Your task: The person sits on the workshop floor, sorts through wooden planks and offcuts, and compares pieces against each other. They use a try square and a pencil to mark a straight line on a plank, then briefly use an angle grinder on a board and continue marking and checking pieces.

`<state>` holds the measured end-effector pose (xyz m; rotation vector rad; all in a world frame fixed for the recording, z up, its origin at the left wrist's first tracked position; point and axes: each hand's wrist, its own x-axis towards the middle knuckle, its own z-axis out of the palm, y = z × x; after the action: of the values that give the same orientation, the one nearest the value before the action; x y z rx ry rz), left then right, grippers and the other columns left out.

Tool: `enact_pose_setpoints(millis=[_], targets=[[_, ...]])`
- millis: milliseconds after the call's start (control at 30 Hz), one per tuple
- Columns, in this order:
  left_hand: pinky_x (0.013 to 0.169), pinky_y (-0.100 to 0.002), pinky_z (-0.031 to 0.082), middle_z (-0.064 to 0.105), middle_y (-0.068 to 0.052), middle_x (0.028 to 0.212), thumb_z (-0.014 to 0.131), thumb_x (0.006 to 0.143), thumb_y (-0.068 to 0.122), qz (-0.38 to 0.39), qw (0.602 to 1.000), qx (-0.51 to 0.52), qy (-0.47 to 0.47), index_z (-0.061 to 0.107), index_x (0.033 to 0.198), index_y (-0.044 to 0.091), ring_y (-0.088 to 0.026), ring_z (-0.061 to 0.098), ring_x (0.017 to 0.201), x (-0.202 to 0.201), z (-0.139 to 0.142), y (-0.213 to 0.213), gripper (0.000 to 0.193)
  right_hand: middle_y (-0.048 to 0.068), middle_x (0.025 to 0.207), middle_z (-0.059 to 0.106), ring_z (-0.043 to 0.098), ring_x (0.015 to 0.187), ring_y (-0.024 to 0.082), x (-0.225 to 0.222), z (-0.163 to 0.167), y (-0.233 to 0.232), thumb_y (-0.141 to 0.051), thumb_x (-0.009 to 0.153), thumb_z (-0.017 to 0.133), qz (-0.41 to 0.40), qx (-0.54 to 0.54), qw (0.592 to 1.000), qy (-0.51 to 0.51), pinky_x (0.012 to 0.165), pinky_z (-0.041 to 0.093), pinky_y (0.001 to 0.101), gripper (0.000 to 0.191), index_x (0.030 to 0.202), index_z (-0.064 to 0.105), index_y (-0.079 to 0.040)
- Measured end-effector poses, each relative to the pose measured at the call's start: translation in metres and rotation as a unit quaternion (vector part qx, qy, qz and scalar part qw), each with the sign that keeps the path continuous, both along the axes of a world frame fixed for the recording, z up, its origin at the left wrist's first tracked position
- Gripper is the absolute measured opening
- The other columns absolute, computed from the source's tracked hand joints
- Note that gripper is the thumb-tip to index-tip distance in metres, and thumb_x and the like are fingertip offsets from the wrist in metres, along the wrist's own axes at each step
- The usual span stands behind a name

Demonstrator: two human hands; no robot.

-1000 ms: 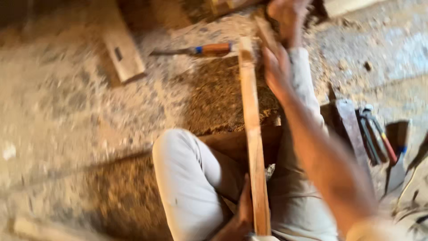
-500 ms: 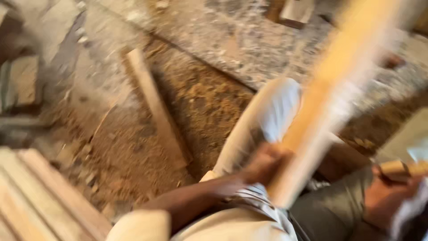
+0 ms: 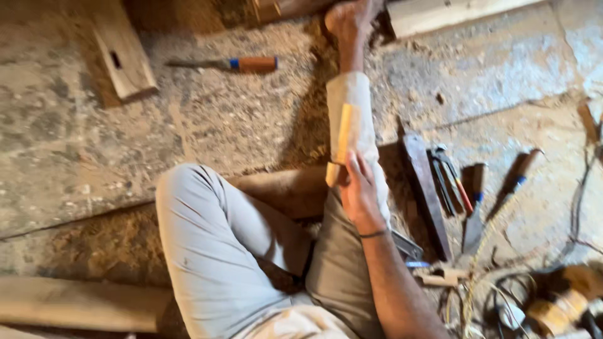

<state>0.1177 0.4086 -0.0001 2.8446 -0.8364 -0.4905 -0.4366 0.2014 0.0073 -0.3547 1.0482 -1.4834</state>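
Observation:
I sit on the floor with my right leg stretched out, the foot (image 3: pixel 348 19) at the top of the view. My right hand (image 3: pixel 361 191) rests on that shin, fingers closed on the lower end of a pale yellow wooden strip (image 3: pixel 343 135) that lies along the trouser leg. Only a short length of the strip shows. My left hand is out of view. My bent left knee (image 3: pixel 188 201) is at the centre left.
An orange-handled chisel (image 3: pixel 245 63) and a mortised wooden block (image 3: pixel 122 53) lie at the upper left. Right of my leg are a dark wood bar (image 3: pixel 427 194), pliers (image 3: pixel 449 179) and two chisels (image 3: pixel 474 207). A beam (image 3: pixel 81 304) lies at bottom left, cords and a tool (image 3: pixel 553 311) at bottom right.
The view swung left and back. The long strip, held upright in both hands before, now lies along my shin under my right hand alone; my left hand has left the view.

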Motion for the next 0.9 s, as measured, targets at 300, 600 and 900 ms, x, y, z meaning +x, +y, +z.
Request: enact_pose_setpoints(millis=[300, 600, 900], targets=[[0.066, -0.033, 0.051, 0.065, -0.009, 0.077, 0.079, 0.089, 0.036, -0.291, 0.894, -0.331, 0.078, 0.072, 0.096, 0.004, -0.018, 0.061, 0.068, -0.15, 0.082, -0.11, 0.034, 0.002, 0.107, 0.064, 0.067, 0.099, 0.023, 0.0, 0.045, 0.0, -0.03, 0.088, 0.075, 0.059, -0.055, 0.995, -0.061, 0.079, 0.057, 0.043, 0.04, 0.12, 0.056, -0.013], [0.096, -0.038, 0.045, 0.07, -0.005, 0.103, 0.071, 0.107, 0.02, -0.548, 0.769, -0.327, -0.044, 0.064, 0.09, 0.009, -0.026, 0.061, 0.095, -0.22, 0.089, -0.163, 0.021, 0.005, 0.094, 0.06, 0.062, 0.075, 0.017, -0.085, 0.034, 0.115, -0.018, 0.082, 0.07, -0.172, 0.117, 0.97, 0.124, 0.053, 0.051, 0.0337, 0.051, 0.131, 0.056, -0.014], [0.1, -0.042, 0.046, 0.072, -0.006, 0.098, 0.08, 0.1, 0.021, -0.523, 0.782, -0.337, -0.046, 0.068, 0.091, 0.01, -0.027, 0.065, 0.1, -0.214, 0.086, -0.165, 0.018, 0.001, 0.086, 0.062, 0.059, 0.069, 0.013, -0.126, 0.058, 0.165, -0.01, 0.085, 0.08, -0.156, 0.216, 0.919, 0.29, 0.056, 0.048, 0.0297, 0.027, 0.106, 0.063, -0.006]])
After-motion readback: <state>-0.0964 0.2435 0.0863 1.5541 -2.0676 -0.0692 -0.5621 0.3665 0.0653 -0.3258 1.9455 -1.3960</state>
